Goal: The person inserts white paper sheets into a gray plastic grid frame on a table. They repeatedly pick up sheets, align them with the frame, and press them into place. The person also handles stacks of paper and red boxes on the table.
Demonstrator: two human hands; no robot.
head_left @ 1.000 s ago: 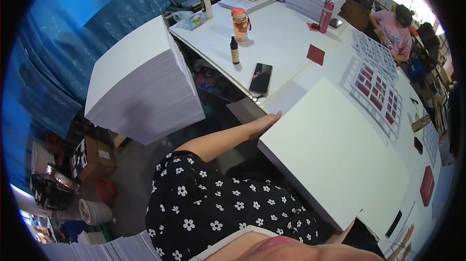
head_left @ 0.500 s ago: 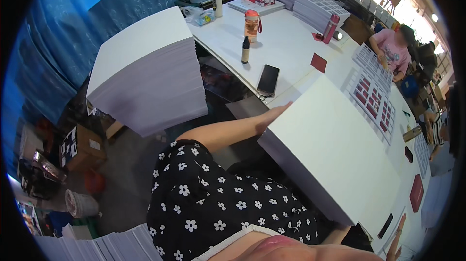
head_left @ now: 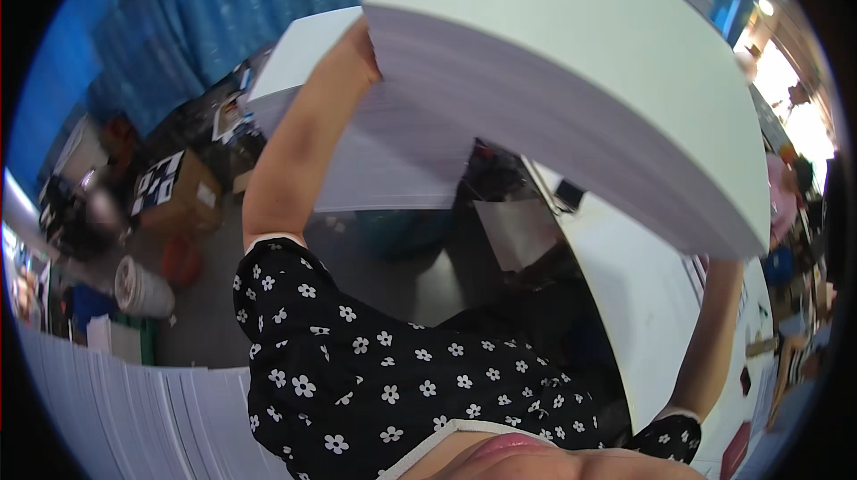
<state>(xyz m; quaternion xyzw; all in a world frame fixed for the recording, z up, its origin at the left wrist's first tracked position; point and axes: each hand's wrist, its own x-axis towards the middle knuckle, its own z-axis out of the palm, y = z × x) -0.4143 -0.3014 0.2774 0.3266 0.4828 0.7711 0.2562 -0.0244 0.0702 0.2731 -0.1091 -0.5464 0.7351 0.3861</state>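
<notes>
A thick stack of large white sheets point(head_left: 571, 96) hangs in the air before me, carried between both hands and sagging into a curve. My left hand point(head_left: 365, 53) grips its left end, the fingers mostly hidden behind the edge. At the right end, my right hand point(head_left: 725, 264) holds the stack from below, its fingers out of sight under the sheets. Partly covered by the raised stack, a second tall pile of white sheets point(head_left: 384, 168) stands beyond my left arm.
To the right lies the white table point(head_left: 625, 275), with a dark phone point(head_left: 569, 194) near its edge. Left on the floor are a cardboard box point(head_left: 183, 190), a white bucket point(head_left: 143, 288) and an orange basin point(head_left: 182, 259). More stacked sheets point(head_left: 152, 417) stand lower left. Another person point(head_left: 784, 194) is far right.
The stack has been lifted off the table edge and swung up and left, towards the second pile. My right hand has gone from beside the stack to under its right end.
</notes>
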